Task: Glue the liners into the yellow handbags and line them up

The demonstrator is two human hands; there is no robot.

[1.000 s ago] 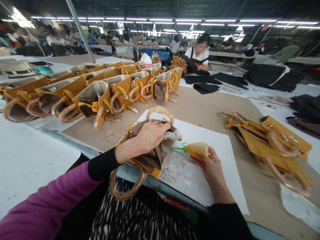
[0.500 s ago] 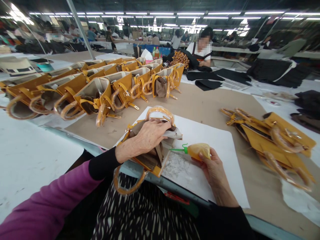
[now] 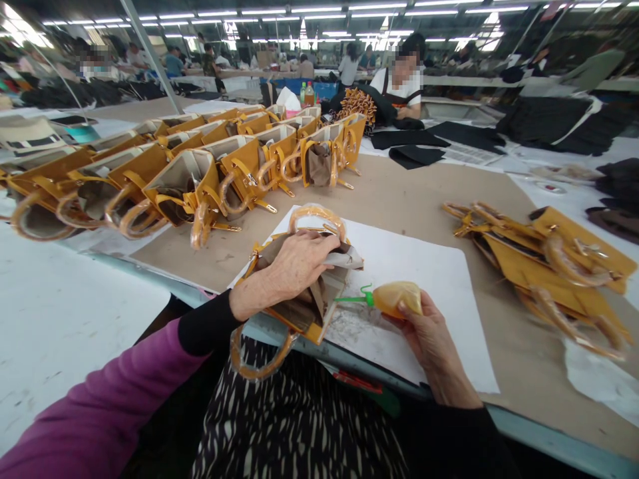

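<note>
A mustard-yellow handbag [image 3: 313,331] with a brown lining lies on its side at the table's front edge. One of its plastic-wrapped handles hangs over the edge; the other lies on the far side. My left hand [image 3: 299,261] reaches across the bag's mouth, fingers closed on its pale far rim. In my right hand [image 3: 429,332] is a soft squeeze bottle [image 3: 397,298] of yellowish liquid, held sideways. Its thin green nozzle points left, with the tip at the near edge of the bag's open side; whether it touches I cannot tell.
Several similar yellow bags [image 3: 239,166] stand in rows at the left. Flat-lying yellow bag pieces [image 3: 529,266] with wrapped handles are at the right. White paper [image 3: 439,266] lies under the work. Across the table sits a person [image 3: 399,86] beside black fabric pieces [image 3: 414,156].
The nozzle tip has shifted slightly left along the bag's edge. Both hands keep their grips. The whole view has moved a little.
</note>
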